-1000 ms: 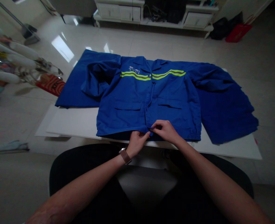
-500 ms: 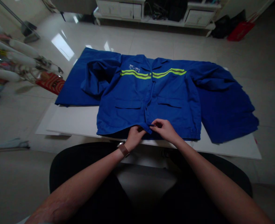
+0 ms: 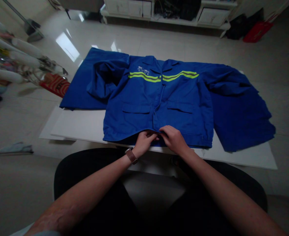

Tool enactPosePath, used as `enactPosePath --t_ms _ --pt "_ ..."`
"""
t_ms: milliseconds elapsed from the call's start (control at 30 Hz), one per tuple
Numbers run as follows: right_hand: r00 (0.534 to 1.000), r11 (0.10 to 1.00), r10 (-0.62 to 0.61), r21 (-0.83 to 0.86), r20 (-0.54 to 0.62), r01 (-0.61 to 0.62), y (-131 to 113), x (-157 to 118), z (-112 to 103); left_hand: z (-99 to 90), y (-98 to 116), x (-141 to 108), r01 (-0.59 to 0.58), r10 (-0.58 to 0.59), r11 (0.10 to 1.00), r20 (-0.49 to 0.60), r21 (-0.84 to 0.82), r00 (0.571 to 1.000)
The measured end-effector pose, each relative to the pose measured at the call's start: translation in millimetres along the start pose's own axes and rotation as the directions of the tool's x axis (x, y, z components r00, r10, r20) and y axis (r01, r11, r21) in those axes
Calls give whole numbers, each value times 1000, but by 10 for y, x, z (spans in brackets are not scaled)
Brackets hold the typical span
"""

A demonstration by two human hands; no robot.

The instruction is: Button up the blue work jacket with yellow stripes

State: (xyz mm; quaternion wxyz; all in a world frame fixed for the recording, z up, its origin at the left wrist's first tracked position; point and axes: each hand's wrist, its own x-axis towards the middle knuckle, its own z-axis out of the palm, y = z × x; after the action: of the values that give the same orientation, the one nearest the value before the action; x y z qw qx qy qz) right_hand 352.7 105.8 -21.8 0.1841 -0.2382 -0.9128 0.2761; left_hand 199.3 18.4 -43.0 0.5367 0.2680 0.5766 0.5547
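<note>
A blue work jacket with yellow-green reflective stripes across the chest lies front up, collar away from me and hem toward me. At the middle of its hem, my left hand, with a brown-strapped watch at the wrist, pinches the front edge from below. Close beside it, my right hand grips the hem at the bottom of the button placket with thumb and fingers. The hem is lifted a little off the surface on the left. The fingertips partly hide the bottom of the placket.
The jacket rests on a white board-like table, its sleeves spread over more blue cloth on both sides. White cabinets and a red bag stand at the back. White rolls are at the left, beyond the table.
My hands have come closer together at the hem. The pointed hem corner that stuck out between them is now folded in or covered by the fingers. The view has shifted slightly.
</note>
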Motion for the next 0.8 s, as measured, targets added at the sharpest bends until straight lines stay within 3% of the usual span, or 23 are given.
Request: enactPosePath --t_ms 167,367,467,633,800 --pt "985 979 165 134 -59 -156 -3 19 11 15 -56 2 46 -45 998 10 -45 999" --pt "926 924 344 233 -153 -304 -97 24 59 51 -114 34 71 -71 991 -1 -111 997" --pt "942 950 296 151 -161 -273 -98 20 53 70 -77 16 27 -27 995 -3 -96 1000" --pt "992 992 120 -30 -47 -121 -77 21 4 92 -6 -34 20 -20 998 4 -58 1000" --pt "966 975 207 112 -153 -191 -105 28 10 84 -49 4 27 -24 995 27 -99 999"
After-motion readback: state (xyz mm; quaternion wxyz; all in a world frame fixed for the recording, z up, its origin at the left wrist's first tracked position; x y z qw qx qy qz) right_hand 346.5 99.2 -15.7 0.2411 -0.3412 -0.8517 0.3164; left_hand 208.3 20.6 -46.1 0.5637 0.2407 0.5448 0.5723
